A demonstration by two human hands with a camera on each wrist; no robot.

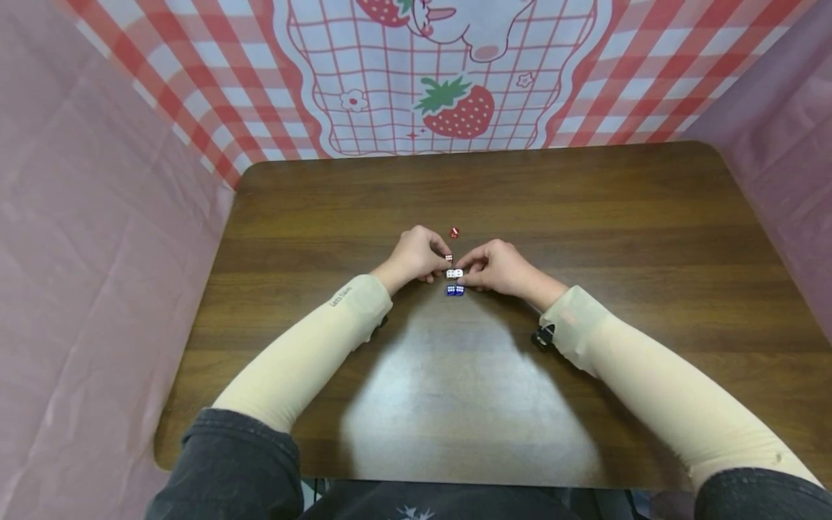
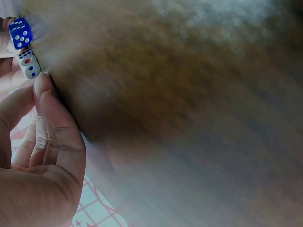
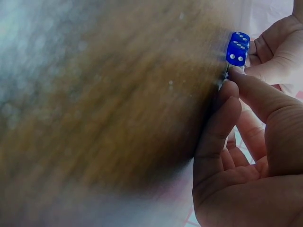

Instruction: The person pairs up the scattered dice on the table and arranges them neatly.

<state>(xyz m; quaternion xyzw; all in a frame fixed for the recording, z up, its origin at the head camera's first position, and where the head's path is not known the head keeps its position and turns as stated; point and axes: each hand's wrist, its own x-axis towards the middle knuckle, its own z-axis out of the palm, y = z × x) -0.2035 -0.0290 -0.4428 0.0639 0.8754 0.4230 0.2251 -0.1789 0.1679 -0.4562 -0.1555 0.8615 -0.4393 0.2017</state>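
In the head view my left hand (image 1: 416,254) pinches a small red die (image 1: 448,258) with white pips between thumb and index finger. My right hand (image 1: 499,267) has its thumb and index fingertips around the right end of a pair of white dice (image 1: 454,274) lying side by side. Nearer to me, two blue dice (image 1: 455,290) form another side-by-side pair. The left wrist view shows a white die (image 2: 29,65) right by the left fingertips, past a blue die (image 2: 20,33). From the right wrist, the blue dice (image 3: 237,49) show and the white pair is hidden.
Another red die (image 1: 454,232) lies on the brown wooden table (image 1: 338,209), beyond both hands. A red checkered cloth (image 1: 221,79) with strawberries hangs behind the table's far edge. Pink cloth (image 1: 97,253) hangs at either side.
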